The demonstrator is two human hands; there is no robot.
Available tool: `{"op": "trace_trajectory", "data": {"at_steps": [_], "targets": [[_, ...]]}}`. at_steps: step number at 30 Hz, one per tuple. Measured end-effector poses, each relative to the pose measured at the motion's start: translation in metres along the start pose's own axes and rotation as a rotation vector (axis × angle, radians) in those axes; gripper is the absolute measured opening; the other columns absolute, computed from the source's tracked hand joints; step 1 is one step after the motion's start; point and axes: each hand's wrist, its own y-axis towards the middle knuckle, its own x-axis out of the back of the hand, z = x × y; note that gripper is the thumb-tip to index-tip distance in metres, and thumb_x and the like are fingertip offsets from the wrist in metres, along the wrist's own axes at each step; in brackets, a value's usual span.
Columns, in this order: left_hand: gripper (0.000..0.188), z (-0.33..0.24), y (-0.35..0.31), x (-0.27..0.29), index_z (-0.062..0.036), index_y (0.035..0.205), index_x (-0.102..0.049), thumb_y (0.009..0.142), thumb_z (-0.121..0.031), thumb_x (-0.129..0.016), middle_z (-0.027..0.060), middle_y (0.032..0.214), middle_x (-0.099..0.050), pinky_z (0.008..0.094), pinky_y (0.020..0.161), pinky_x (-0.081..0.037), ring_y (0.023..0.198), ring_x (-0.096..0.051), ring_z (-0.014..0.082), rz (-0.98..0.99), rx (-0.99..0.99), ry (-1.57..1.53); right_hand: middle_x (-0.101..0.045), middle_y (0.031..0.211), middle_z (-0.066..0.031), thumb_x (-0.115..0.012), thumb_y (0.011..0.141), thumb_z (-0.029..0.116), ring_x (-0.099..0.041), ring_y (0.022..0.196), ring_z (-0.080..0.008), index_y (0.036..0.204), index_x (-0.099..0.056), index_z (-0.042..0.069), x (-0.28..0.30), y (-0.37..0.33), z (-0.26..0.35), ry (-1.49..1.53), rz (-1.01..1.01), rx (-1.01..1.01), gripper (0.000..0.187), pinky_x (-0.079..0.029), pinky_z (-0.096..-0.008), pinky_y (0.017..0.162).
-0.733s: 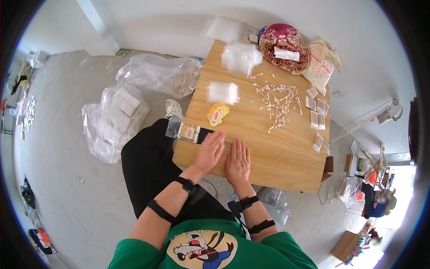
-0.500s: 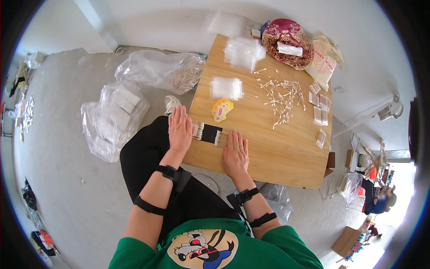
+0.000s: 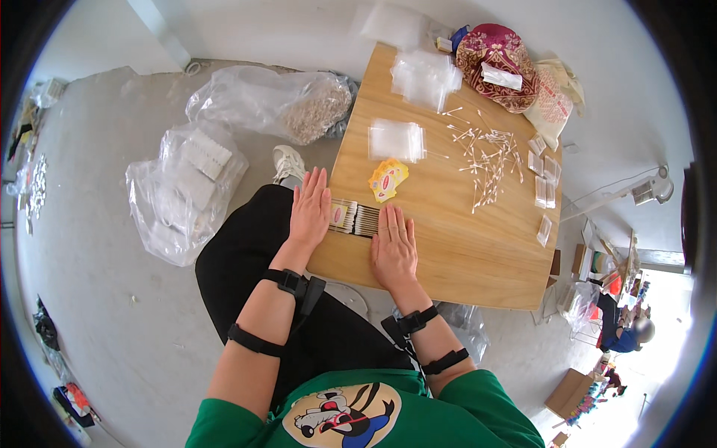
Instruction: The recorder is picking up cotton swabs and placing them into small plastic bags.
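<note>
At the table's near-left edge, my left hand (image 3: 308, 215) lies flat with its fingers stretched out, against the outer end of a row of cotton swabs with a small yellow card (image 3: 338, 216) among them. My right hand (image 3: 394, 250) is also flat, pressing at the other end of a second row of cotton swabs (image 3: 367, 221). The two rows meet nearly tip to tip over a dark strip. Whatever lies beneath both palms is hidden. Just beyond the hands sits a fanned pile of yellow cards (image 3: 388, 179).
Clear plastic bags (image 3: 396, 140) lie stacked farther back on the wooden table (image 3: 463, 257). Loose cotton swabs (image 3: 489, 168) are scattered to the right, near small clear boxes (image 3: 544, 230). Big plastic sacks (image 3: 175, 198) stand on the floor at left. A patterned maroon cloth (image 3: 497, 63) sits at the back.
My hands have come closer together. The gap between the two swab rows has narrowed, covering most of the dark strip. The whole view has shifted slightly.
</note>
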Motion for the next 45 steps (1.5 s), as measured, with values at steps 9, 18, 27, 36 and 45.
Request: {"op": "trace_trajectory", "data": {"at_steps": [9,18,27,36,45], "targets": [[0.053,0.007,0.001,-0.001,-0.0099,0.152,-0.028,0.106,-0.037,-0.024,0.0132,0.156,-0.029,0.0468,0.118,-0.016,0.146,-0.022,0.0305,0.017,-0.016,-0.052,-0.036,0.152,-0.016,-0.05,0.093,0.017,-0.031,0.143,-0.0304,0.146,-0.036,0.0,0.0,0.011,0.013,0.053,0.006,0.026,0.057,-0.022,-0.0477,0.117],[0.051,0.004,0.002,-0.003,-0.0101,0.15,-0.032,0.106,-0.035,-0.026,0.0132,0.155,-0.032,0.0467,0.118,-0.018,0.145,-0.025,0.0305,-0.018,-0.019,-0.044,-0.037,0.152,-0.0148,-0.05,0.094,0.02,-0.032,0.142,-0.0282,0.145,-0.037,0.0,-0.008,0.012,0.026,0.021,0.002,-0.009,0.057,-0.021,-0.0466,0.118],[0.052,-0.017,-0.001,0.016,-0.006,0.149,-0.033,0.106,-0.035,-0.031,0.0145,0.154,-0.033,0.0413,0.117,-0.021,0.144,-0.029,0.0295,-0.144,-0.126,-0.25,-0.042,0.146,-0.0193,-0.043,0.099,0.009,-0.04,0.137,-0.0339,0.141,-0.039,-0.004,-0.001,0.009,0.01,0.635,-0.307,-0.097,0.044,-0.031,-0.0409,0.113],[0.058,-0.019,-0.003,0.015,0.0007,0.149,-0.03,0.107,-0.039,-0.027,0.0164,0.149,-0.039,0.036,0.118,-0.023,0.14,-0.035,0.026,-0.075,0.047,-1.393,-0.046,0.142,-0.019,-0.034,0.105,0.014,-0.045,0.132,-0.0287,0.142,-0.038,-0.004,-0.006,0.031,0.034,1.002,-0.327,-0.181,0.041,-0.034,-0.0366,0.11],[0.057,-0.018,-0.004,0.015,0.0016,0.146,-0.034,0.107,-0.04,-0.024,0.0185,0.145,-0.043,0.0375,0.118,-0.025,0.136,-0.04,0.0272,-0.091,0.078,-1.501,-0.042,0.145,-0.0205,-0.031,0.106,0.023,-0.041,0.134,-0.0295,0.143,-0.035,-0.005,-0.003,0.036,0.053,1.13,-0.277,-0.24,0.047,-0.031,-0.0373,0.112]]}}
